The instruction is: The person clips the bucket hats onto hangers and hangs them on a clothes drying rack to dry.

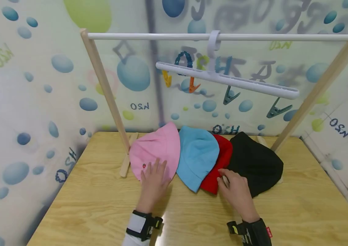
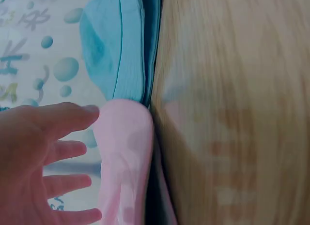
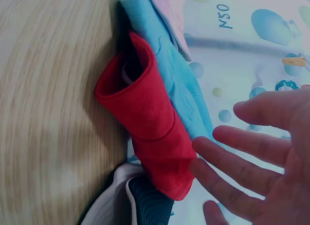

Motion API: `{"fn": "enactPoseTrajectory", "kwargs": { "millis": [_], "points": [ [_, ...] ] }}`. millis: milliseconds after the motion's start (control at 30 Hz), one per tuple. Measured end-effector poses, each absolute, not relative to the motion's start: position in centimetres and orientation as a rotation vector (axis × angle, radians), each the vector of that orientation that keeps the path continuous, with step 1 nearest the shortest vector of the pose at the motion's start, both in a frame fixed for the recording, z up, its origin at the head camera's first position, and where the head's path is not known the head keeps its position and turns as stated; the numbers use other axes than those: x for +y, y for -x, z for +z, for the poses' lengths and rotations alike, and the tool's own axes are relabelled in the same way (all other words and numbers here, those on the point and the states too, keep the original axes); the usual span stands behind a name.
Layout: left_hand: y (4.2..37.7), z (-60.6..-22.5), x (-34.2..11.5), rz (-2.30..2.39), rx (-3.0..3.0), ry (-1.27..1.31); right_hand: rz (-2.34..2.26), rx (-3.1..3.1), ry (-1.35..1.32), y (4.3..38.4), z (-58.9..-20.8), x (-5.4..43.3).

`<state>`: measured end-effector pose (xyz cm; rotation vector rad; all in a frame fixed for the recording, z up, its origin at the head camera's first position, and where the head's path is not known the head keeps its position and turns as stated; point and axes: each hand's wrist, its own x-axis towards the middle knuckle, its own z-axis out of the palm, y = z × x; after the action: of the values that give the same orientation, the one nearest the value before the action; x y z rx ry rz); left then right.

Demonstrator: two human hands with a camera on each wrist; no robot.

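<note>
Four bucket hats overlap in a row on the table, so several are partly hidden. My left hand is over the lower brim of the pink hat, fingers spread; a small strawberry mark shows beside them. To its right lies the light blue hat, which covers part of the red hat. My right hand has its fingertips right at the red hat, with loosely extended fingers in the right wrist view. At the right end sits the black hat, just beyond that hand.
Behind the hats stands a rack with wooden legs and a white rod. From the rod hangs a tilted white hanger with yellow, orange and green clips. A patterned wall backs the wooden table.
</note>
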<state>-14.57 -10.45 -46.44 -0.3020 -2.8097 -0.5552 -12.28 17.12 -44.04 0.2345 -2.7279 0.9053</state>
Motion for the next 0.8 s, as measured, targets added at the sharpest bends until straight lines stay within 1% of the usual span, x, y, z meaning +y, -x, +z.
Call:
{"fn": "enactPoseTrajectory", "kwargs": {
  "millis": [233,500,800],
  "points": [
    [16.1,-47.2,-13.5,-0.672,-2.6,0.154,0.986,-2.804,-0.176,12.3,-43.5,16.6],
    [17.9,-47.7,-16.2,-1.044,-2.437,-0.124,1.022,-2.849,-0.161,12.0,-43.5,16.2],
    [19.1,-46.2,-17.5,-1.424,-2.495,-0.372,0.995,-2.887,-0.143,11.6,-44.0,16.2]
  ]
}}
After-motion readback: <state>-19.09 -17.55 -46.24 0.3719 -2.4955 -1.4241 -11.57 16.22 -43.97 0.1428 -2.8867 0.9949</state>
